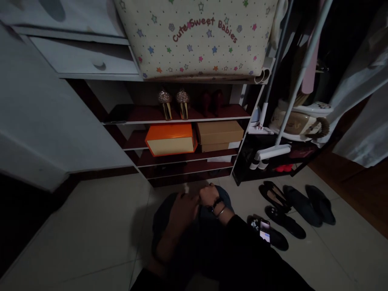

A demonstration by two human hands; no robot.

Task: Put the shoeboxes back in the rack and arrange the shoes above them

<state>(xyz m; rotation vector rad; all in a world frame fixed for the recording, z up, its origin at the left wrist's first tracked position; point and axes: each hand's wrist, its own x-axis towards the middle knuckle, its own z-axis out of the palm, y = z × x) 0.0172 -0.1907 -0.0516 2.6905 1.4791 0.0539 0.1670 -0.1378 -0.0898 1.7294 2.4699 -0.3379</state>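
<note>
In the dim head view, my left hand (183, 208) and my right hand (209, 195) come together over my bent knees (163, 210). The right fingers are curled into a fist, and its wrist carries a dark band and a bangle. My left hand lies in shadow, its fingers bent towards the right one. Whatever either may hold is hidden. Just beyond them stands a shoe rack (178, 121). On it are gold glittery high heels (174, 103), dark red heels (212, 101), an orange box (171, 139) and a brown cardboard box (220, 135).
A star-patterned fabric storage bag (197, 44) sits above the rack, beside a white drawer (87, 56). Several dark shoes (281, 214) lie on the tiled floor at right, with a lit phone (264, 230) on one. A mop (273, 151) leans by a low rack.
</note>
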